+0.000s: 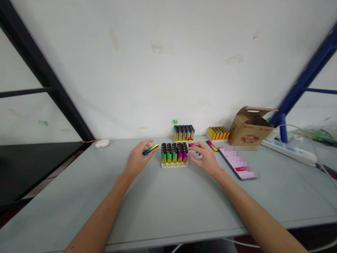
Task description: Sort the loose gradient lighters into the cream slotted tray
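Observation:
My left hand (pixel 138 157) is closed around a shiny blue-to-yellow lighter sleeve (pixel 150 149), held at a slant just left of a pale tray (pixel 174 165). In that tray stand several upright lighters (pixel 169 154) with black tops, green and yellow at the left, purple and yellow at the right. Beside the tray's right end is my right hand (pixel 205 158), its thumb and curved fingers apart, the tips close to the end purple lighter (pixel 185 155). Whether they touch it I cannot tell. A small magenta piece (pixel 191 144) shows behind those fingers, partly hidden.
Against the wall stand a second tray of lighters (pixel 184 133) and a block of orange-yellow lighters (pixel 218 133). An open cardboard box (pixel 249 130), a magenta-yellow sleeve (pixel 212 146), a phone (pixel 237 165) and a power strip (pixel 289 151) lie right. A white case (pixel 102 143) is left.

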A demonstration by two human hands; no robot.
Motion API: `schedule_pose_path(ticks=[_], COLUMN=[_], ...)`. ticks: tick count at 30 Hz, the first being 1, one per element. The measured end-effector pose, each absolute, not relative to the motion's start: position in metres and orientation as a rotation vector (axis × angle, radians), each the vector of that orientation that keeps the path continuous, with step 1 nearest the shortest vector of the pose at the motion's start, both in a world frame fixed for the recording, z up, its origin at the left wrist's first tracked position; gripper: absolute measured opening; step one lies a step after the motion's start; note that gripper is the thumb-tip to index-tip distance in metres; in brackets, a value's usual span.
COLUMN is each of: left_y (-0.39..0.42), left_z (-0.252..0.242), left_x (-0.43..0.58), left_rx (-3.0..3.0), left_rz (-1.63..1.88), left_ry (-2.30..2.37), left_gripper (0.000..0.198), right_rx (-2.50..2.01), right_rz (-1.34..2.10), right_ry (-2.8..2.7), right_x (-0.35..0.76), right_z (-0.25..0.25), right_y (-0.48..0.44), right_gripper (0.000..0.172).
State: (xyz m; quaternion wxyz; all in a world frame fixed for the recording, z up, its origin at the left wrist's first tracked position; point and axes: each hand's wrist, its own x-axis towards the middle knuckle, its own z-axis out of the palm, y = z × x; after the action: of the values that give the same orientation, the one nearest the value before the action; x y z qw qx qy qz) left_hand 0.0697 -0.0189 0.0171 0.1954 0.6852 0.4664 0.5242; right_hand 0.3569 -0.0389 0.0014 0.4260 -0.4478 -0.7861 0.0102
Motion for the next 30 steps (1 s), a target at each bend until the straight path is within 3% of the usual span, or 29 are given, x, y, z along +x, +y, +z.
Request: schedule_pose_path(ticks=[16,22,25,27,30], left_y=[-0.034,-0.043,-0.052,-0.058,-0.062], left_z=[0.037,0.032,0.032,0.030,0.023], left_x=[0.078,0.088,0.098,0.105,0.115], left_rx=[2.259,2.307,2.491,2.572,2.590], left_rz=[1.769,1.742,1.660,1.630,1.582], left_ry=[1.455,1.227,1.131,1.057,0.964], left_gripper=[0.015,0.039,0.034,0.029,0.037], right_rx=[-0.992,-0.920,-0.886,-0.852,-0.778], right_rz=[-0.026,-0.057,-0.093,-0.112,-0.151], right_ry=[-1.829,-1.868,-1.890,-1.911,-1.970], right_x=[0.346,0.332,0.320,0.315,0.314], right_z=[0.003,0.007,0.007,0.004,0.000], right_y=[-0.044,-0.054,-0.059,-0.060,-0.060], right_gripper=[0.015,0.035,0.043,0.042,0.034])
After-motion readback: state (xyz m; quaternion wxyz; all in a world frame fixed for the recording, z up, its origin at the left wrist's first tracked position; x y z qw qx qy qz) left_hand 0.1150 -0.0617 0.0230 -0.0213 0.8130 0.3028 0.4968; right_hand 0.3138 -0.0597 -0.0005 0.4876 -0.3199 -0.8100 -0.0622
